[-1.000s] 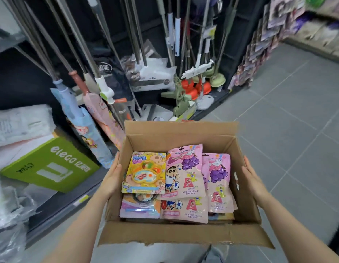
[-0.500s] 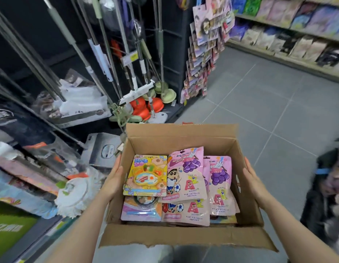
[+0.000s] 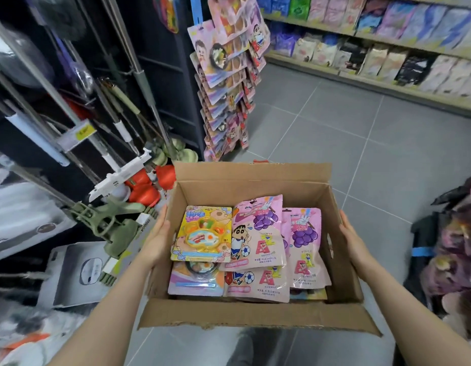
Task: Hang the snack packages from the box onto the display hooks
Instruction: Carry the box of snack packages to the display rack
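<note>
An open cardboard box (image 3: 255, 317) is carried in front of me at waist height. My left hand (image 3: 156, 240) presses flat against its left wall and my right hand (image 3: 351, 240) against its right wall. Inside lie several snack packages: a yellow blister card (image 3: 202, 233) on the left, pink grape pouches (image 3: 258, 231) in the middle and right (image 3: 304, 244). A display rack (image 3: 229, 83) with similar pink packages hanging on hooks stands ahead, at the end of the dark shelving.
Mops and brooms (image 3: 118, 122) lean on dark shelving at the left, with orange mop heads (image 3: 146, 190) low down. A shelf of bagged goods (image 3: 387, 48) runs along the back right. A dark bag with stuffed items (image 3: 450, 254) sits at the right. Grey tiled floor (image 3: 334, 133) lies ahead.
The view has swung right and forward along the aisle; the hanging rack and back shelf are now nearer. Both hands hold the box as before.
</note>
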{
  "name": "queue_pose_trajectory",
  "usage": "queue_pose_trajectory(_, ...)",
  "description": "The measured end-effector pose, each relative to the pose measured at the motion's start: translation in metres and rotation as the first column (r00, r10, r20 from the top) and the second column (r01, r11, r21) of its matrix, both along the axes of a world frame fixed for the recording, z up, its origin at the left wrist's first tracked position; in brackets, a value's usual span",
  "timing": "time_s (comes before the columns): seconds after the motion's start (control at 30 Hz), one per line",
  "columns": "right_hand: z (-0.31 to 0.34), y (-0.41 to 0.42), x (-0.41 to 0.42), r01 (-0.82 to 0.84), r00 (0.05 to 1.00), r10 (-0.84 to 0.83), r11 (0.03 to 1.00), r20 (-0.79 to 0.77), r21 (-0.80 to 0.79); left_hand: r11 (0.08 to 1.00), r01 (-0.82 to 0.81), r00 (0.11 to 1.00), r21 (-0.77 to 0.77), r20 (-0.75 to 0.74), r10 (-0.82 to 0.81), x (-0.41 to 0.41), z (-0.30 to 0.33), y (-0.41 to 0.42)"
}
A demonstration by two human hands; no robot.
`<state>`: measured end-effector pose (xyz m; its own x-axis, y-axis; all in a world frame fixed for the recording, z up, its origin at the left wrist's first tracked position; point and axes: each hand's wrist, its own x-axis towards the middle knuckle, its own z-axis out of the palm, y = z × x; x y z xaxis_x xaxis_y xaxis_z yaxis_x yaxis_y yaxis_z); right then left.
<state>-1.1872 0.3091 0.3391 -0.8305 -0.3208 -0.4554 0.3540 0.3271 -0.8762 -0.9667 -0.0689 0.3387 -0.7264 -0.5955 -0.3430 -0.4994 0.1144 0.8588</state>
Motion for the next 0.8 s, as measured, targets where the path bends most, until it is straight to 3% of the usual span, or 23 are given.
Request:
queue_pose_trajectory(0.3, -0.002, -0.001, -0.18, -0.053, 0.998, 0.053, 0.999, 0.018, 0.012, 0.993, -0.112, 0.993, 0.039, -0.037, 0.114, -0.16, -0.007, 0.026)
queue_pose_trajectory(0.4, -0.002, 0.001, -0.255, -0.156, 0.987, 0.157, 0.987, -0.034, 0.026, 0.987, -0.158, 0.987, 0.007, -0.043, 0.158, -0.213, -0.008, 0.045)
queue_pose_trajectory(0.8, -0.004, -0.014, -0.489, -0.32, 0.947, 0.319, 0.947, 0.04, 0.014, 0.933, -0.355, 0.935, 0.06, 0.012, 0.355, -0.385, -0.046, 0.073)
